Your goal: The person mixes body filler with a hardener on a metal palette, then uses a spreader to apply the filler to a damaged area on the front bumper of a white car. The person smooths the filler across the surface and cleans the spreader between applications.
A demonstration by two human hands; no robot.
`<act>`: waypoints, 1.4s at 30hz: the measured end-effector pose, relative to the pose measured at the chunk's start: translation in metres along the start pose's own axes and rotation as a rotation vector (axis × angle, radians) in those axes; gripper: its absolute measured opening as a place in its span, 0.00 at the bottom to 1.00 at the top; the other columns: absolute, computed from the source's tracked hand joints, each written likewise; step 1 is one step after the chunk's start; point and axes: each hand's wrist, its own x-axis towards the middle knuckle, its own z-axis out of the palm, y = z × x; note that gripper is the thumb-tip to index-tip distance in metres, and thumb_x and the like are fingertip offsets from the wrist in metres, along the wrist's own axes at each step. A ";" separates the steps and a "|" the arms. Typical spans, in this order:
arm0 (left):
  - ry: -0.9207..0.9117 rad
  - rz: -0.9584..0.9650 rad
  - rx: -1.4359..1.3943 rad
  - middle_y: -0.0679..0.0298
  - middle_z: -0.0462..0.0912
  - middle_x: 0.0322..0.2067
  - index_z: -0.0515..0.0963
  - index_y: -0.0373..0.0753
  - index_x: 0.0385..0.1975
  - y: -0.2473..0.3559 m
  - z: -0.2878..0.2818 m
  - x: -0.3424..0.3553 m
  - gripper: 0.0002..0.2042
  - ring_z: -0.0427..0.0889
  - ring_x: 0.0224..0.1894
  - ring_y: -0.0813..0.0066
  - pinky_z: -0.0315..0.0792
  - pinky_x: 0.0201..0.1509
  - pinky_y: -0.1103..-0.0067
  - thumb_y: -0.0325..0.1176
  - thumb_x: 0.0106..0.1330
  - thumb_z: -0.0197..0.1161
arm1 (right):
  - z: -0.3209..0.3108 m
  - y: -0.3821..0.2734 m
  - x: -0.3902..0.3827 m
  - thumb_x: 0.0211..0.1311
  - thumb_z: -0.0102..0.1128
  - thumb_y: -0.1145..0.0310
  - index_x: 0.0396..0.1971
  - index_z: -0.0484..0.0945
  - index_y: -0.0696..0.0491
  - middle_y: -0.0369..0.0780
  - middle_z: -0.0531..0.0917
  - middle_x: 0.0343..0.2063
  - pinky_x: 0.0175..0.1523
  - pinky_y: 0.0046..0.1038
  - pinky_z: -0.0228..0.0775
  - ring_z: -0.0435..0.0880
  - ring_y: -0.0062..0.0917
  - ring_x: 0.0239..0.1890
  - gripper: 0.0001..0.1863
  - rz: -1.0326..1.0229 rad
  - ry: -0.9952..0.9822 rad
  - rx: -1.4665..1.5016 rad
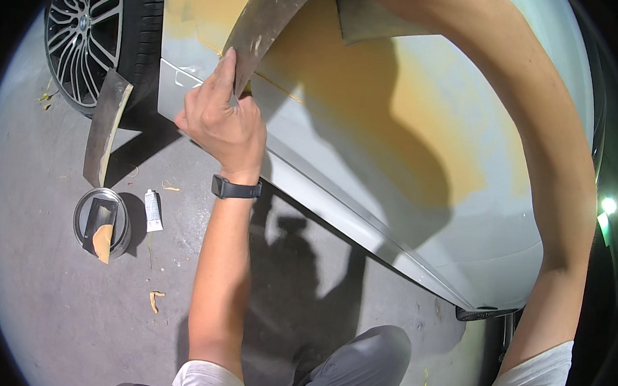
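My left hand (224,128), with a dark watch on its wrist, is closed on a dark grey, flat, curved spreader blade (273,24). Its index finger lies extended along the blade, and a bit of yellow shows by the fingers. The blade stands against or just in front of a pale car body panel (419,235) coated with patches of tan filler (426,136). My right arm (540,122) arches up the right side to the top edge, where the hand is cut off. Below that forearm is a grey, straight-edged shape (380,20); whether it is a sheet or a shadow is unclear.
A spoked car wheel (85,27) stands at upper left. Near it, another dark blade (105,131) has cream filler along one edge. A round tin (124,228) carries a dark tool with tan putty (102,240). A white tube (153,210) and putty scraps (154,300) lie on the grey floor.
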 end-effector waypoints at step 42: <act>-0.351 -0.046 -0.207 0.72 0.88 0.50 0.86 0.54 0.57 0.155 -0.002 -0.221 0.25 0.80 0.44 0.76 0.57 0.56 0.74 0.24 0.57 0.68 | -0.067 -0.011 -0.280 0.54 0.64 0.73 0.46 0.88 0.47 0.40 0.82 0.51 0.34 0.30 0.78 0.88 0.29 0.39 0.17 0.225 -0.374 -0.061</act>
